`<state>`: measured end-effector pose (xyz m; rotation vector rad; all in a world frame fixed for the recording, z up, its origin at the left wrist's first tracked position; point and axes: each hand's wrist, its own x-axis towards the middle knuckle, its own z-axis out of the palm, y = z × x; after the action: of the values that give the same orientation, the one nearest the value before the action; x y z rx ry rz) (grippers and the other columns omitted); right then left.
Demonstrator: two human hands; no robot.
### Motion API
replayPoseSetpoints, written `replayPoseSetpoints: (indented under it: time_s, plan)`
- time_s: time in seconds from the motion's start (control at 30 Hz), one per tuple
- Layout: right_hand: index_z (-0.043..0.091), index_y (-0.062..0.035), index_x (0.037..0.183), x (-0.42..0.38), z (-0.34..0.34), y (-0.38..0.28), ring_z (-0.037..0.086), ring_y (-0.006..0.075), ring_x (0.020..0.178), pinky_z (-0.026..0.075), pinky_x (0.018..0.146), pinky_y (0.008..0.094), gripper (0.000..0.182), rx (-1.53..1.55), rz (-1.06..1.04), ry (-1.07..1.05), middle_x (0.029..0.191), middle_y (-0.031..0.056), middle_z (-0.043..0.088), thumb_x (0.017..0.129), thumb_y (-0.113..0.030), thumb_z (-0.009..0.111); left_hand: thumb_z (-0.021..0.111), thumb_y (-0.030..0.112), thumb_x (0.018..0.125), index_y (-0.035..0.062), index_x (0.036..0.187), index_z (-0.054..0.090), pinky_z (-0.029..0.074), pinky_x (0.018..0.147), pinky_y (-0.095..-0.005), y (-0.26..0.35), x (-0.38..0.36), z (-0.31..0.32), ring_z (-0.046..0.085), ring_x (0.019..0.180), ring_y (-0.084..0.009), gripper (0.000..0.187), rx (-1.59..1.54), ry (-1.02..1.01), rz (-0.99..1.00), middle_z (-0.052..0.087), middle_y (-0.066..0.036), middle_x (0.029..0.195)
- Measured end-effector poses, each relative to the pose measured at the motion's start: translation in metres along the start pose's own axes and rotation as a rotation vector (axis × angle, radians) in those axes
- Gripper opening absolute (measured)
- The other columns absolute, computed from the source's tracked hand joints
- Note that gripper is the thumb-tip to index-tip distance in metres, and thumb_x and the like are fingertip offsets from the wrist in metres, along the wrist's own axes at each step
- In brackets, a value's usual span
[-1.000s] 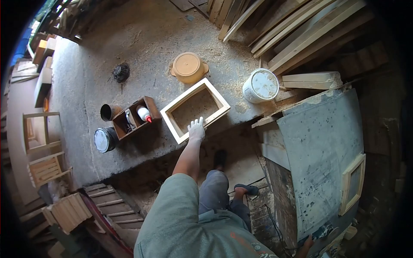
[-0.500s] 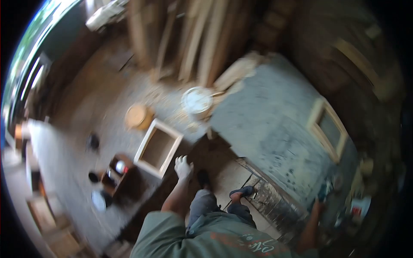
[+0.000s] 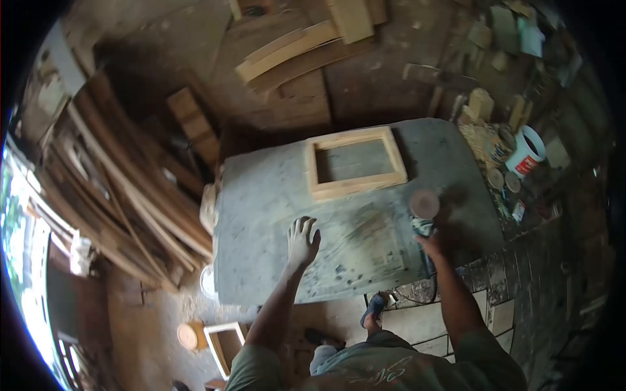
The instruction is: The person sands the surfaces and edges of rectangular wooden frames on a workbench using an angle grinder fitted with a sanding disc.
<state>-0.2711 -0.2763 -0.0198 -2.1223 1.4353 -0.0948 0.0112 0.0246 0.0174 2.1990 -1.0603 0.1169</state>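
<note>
My right hand grips a small power sander with a dark and teal body. Its round brownish disc is tilted up into view above the right part of the grey tabletop. Open and empty, my left hand hovers over the table with its fingers spread, pale with dust. A light wooden frame lies flat on the table beyond both hands, touching neither. Whether the disc is spinning cannot be told.
A second wooden frame stands on the floor at lower left, beside a round orange-brown container. Long boards lean at the left. A white bucket and wood scraps are at the right. A dark cord hangs by the table's near edge.
My view has swung right, so the table is now in the middle. My right hand has brought the sander up over the table. My left hand has moved from beside the floor frame to above the tabletop.
</note>
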Motion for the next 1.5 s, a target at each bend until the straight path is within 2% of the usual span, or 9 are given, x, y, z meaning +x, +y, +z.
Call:
replayPoseSetpoints:
  time_s: [0.23,0.37,0.5,0.7,0.83,0.97,1.3,1.4,1.5]
  plan:
    - [0.062,0.0007,0.107,0.003,0.011,0.012,0.062,0.0395,0.098,0.049,0.086,0.0467,0.068,0.045,-0.037,0.087,0.102,0.0225,0.065,0.063,-0.048,0.08,0.068,0.032,0.084,0.0115,0.134,0.048,0.032,0.104,-0.0489,-0.007,0.139,0.143,0.044,0.124,-0.0304,0.057,0.275,-0.119,0.129,0.05,-0.011,0.132]
    - [0.063,-0.0002,0.104,-0.002,0.002,0.004,0.062,0.0383,0.099,0.049,0.087,0.0467,0.065,0.042,-0.078,0.153,0.102,0.022,0.065,0.063,-0.047,0.08,0.07,0.029,0.083,0.0175,0.117,0.062,0.036,0.096,-0.0468,-0.015,0.159,0.152,0.051,0.112,-0.0285,0.036,0.435,-0.313,0.083,0.059,-0.006,0.114]
    - [0.058,-0.0006,0.112,-0.001,0.004,0.005,0.061,0.0395,0.101,0.049,0.086,0.0471,0.071,0.014,-0.061,0.139,0.106,0.0216,0.063,0.062,-0.044,0.084,0.067,0.015,0.083,0.0053,0.106,0.059,0.041,0.088,-0.0462,-0.028,0.156,0.135,0.052,0.103,-0.0342,0.026,0.26,-0.242,0.224,0.058,-0.014,0.104]
    - [0.058,-0.0011,0.113,0.001,0.012,0.011,0.053,0.0372,0.114,0.041,0.096,0.0537,0.072,0.033,-0.008,0.124,0.117,0.0192,0.058,0.065,-0.051,0.075,0.064,0.005,0.082,0.001,0.105,0.055,0.041,0.083,-0.0474,0.006,0.063,0.043,0.05,0.094,-0.0381,0.024,0.165,-0.246,0.206,0.057,-0.018,0.1]
    - [0.06,0.0,0.108,0.012,0.021,0.017,0.059,0.0391,0.104,0.047,0.09,0.0494,0.067,0.032,-0.031,0.083,0.108,0.0222,0.061,0.064,-0.049,0.076,0.062,-0.001,0.081,-0.0003,0.103,0.054,0.041,0.081,-0.0453,-0.002,-0.049,-0.001,0.051,0.091,-0.0385,0.024,0.136,-0.192,0.18,0.057,-0.019,0.098]
    - [0.061,0.0012,0.108,0.016,0.029,0.022,0.062,0.0396,0.1,0.05,0.086,0.0471,0.069,0.004,-0.028,0.042,0.107,0.0241,0.063,0.063,-0.049,0.076,0.062,-0.002,0.08,0.0023,0.106,0.056,0.042,0.089,-0.0472,0.015,-0.128,-0.004,0.05,0.103,-0.0397,0.026,0.061,-0.224,-0.084,0.057,-0.019,0.104]
    - [0.063,-0.0013,0.112,0.011,0.007,0.013,0.066,0.038,0.097,0.053,0.082,0.0439,0.071,0.071,-0.013,-0.011,0.105,0.0234,0.067,0.062,-0.048,0.081,0.065,0.014,0.083,0.0039,0.114,0.055,0.037,0.099,-0.0471,0.019,-0.15,0.021,0.048,0.113,-0.0361,0.034,0.259,-0.27,-0.068,0.056,-0.015,0.115]
    - [0.063,0.0,0.112,0.026,0.025,0.045,0.066,0.0362,0.099,0.053,0.083,0.0425,0.074,0.156,-0.189,-0.058,0.107,0.0222,0.067,0.06,-0.05,0.082,0.066,0.017,0.082,0.005,0.114,0.055,0.034,0.101,-0.0478,0.014,-0.155,0.017,0.047,0.115,-0.0351,0.036,0.342,-0.216,-0.132,0.056,-0.014,0.117]
    - [0.063,0.001,0.108,0.039,0.021,0.053,0.066,0.0279,0.098,0.051,0.085,0.0412,0.075,0.143,-0.08,-0.261,0.105,0.0188,0.067,0.057,-0.05,0.083,0.07,0.019,0.08,0.0049,0.115,0.057,0.031,0.102,-0.0489,0.018,-0.162,0.015,0.044,0.12,-0.0339,0.039,0.515,-0.188,-0.271,0.055,-0.012,0.12]
